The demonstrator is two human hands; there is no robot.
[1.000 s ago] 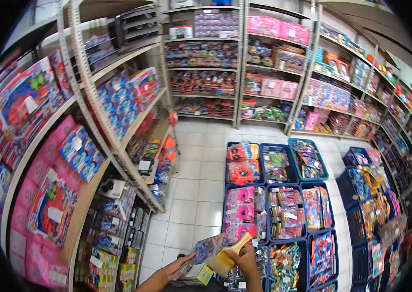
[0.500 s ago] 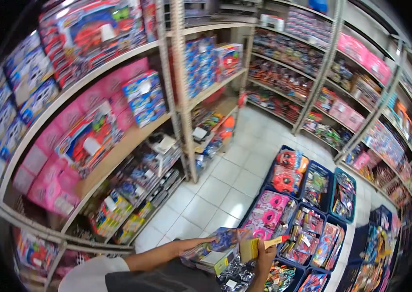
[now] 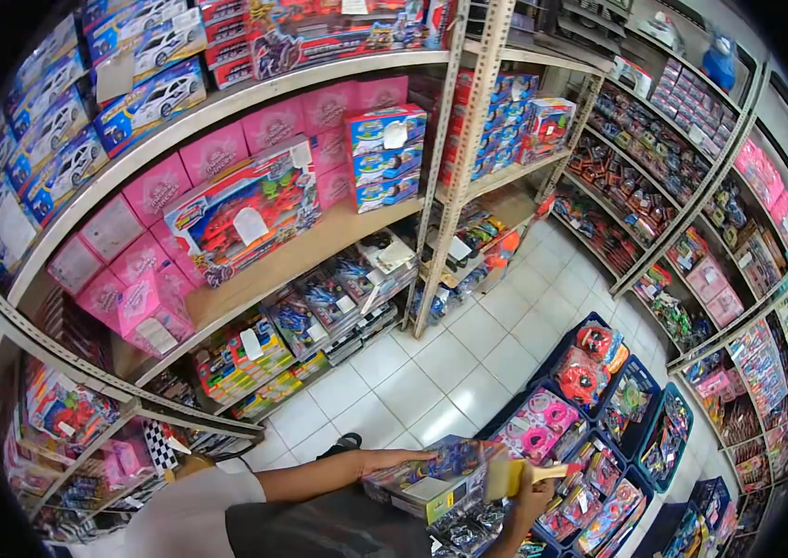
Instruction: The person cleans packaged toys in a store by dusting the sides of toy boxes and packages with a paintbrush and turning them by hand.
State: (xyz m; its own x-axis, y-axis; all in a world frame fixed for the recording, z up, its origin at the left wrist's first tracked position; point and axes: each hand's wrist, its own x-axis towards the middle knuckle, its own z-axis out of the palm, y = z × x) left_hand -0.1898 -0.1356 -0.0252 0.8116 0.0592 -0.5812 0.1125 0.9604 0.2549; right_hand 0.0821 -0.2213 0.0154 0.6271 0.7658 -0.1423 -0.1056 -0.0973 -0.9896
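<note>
purple artwork covers the box (image 3: 457, 458), located right of the left hand (image 3: 398, 458), which clasps its upper left edge. at the box's right end, the brush (image 3: 505, 478) directs its yellow bristles leftward; the right hand (image 3: 533, 493) pinches the handle between thumb and fingers. beyond, one dark blue basket (image 3: 511, 414) contains pink packs (image 3: 535, 423); the adjoining blue basket (image 3: 552, 358) contains red packs (image 3: 582, 374); the teal basket (image 3: 688, 430) contains mixed packets (image 3: 662, 435). left hand pose: forearm extended from lower left, fingers nearly straight. right hand pose: forearm rising from the bottom edge, fingers curled.
</note>
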